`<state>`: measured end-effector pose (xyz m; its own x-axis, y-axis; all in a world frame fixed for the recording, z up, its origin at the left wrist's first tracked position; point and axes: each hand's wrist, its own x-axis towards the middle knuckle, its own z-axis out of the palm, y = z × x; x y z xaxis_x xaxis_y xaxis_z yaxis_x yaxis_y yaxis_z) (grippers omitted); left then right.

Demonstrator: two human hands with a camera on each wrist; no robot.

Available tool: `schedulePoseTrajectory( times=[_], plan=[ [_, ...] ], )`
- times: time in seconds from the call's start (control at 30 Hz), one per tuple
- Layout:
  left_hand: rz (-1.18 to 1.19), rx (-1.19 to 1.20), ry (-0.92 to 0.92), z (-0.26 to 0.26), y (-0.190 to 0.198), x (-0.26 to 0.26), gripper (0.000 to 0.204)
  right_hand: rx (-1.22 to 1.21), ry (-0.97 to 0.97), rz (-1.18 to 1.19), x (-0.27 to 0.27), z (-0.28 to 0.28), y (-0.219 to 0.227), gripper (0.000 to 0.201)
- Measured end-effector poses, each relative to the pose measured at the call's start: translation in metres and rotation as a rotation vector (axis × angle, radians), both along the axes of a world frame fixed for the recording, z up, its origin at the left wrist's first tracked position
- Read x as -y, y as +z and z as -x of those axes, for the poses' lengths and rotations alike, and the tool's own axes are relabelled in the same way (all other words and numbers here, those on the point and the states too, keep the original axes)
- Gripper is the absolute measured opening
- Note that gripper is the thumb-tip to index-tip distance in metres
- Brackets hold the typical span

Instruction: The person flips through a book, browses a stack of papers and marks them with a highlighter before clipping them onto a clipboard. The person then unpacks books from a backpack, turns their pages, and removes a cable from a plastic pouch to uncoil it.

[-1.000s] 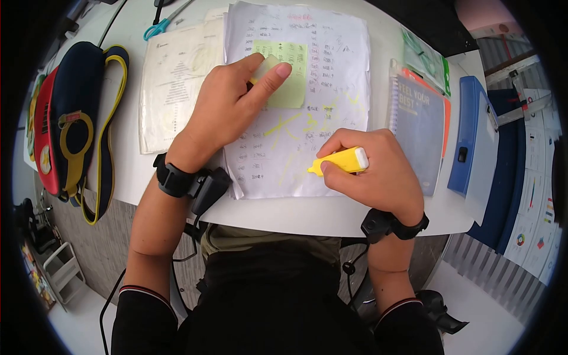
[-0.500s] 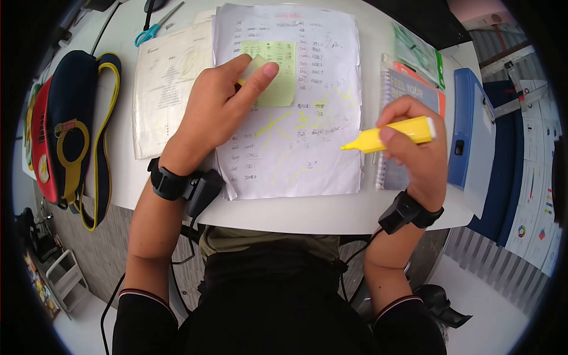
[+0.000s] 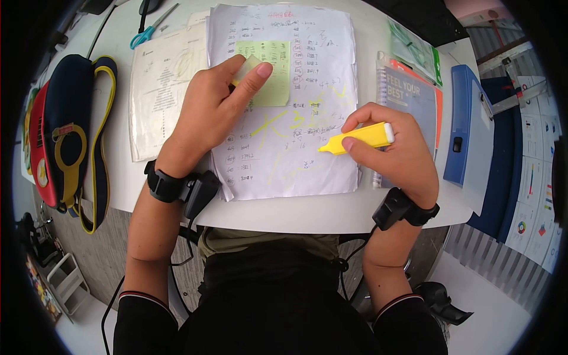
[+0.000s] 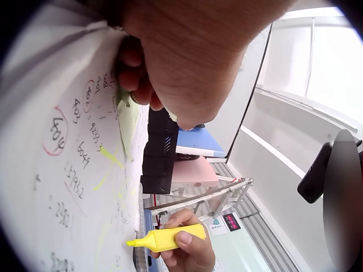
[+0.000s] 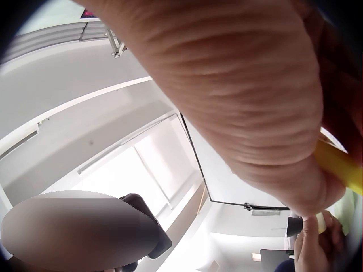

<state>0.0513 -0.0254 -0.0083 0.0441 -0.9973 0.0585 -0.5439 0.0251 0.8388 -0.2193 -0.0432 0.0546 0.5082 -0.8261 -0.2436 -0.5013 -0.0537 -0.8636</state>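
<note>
My right hand [image 3: 396,151] holds a yellow highlighter [image 3: 364,139], its uncapped tip pointing left, close over a sheet of paper [image 3: 260,180]. The sheet tops a stack and carries handwritten numbers and yellow strokes. Over the sheet's left part, my left hand [image 3: 213,103] rests beside a green sticky note [image 3: 275,89]. Its thumb and index finger pinch a small pale yellow piece [image 3: 249,64], mostly hidden, whose kind I cannot tell. In the left wrist view the highlighter [image 4: 170,238] shows beyond the sheet's red-circled numbers.
Left of the stack lies a booklet [image 3: 160,100] in a clear cover, with blue-handled scissors [image 3: 145,36] behind it. A red and navy bag [image 3: 65,130] sits at the left edge. To the right are a spiral notebook [image 3: 408,97], a green-edged packet [image 3: 414,50] and a blue folder [image 3: 464,124].
The right hand lifted the highlighter off the lower sheet toward the notebook, then brought it back left over the sheet, higher up than before. The left hand keeps its place by the sticky note.
</note>
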Motion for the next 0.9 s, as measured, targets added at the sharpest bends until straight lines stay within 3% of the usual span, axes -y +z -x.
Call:
schedulePoseTrajectory(
  times=[0.17,0.3,0.5,0.67,0.9],
  plan=[
    [0.010,0.002,-0.005,0.0005,0.0014,-0.0004,0.058,-0.126,0.068,-0.027,0.0017,-0.0002,-0.0012,0.017],
    [0.018,-0.004,-0.005,0.0006,0.0000,-0.0003,0.057,-0.074,0.069,0.025,0.0009,0.0002,-0.0030,0.017],
    [0.012,0.009,-0.004,-0.0002,-0.0005,0.0000,0.058,-0.100,-0.133,0.023,0.0039,0.0023,-0.0004,0.013],
    [0.017,-0.001,0.001,0.0004,-0.0029,0.0003,0.058,-0.090,0.033,0.015,0.0005,0.0000,-0.0032,0.016],
    [0.033,-0.012,0.004,0.0009,-0.0035,0.0001,0.059,-0.089,0.047,0.026,0.0003,-0.0004,-0.0042,0.015]
  ],
)
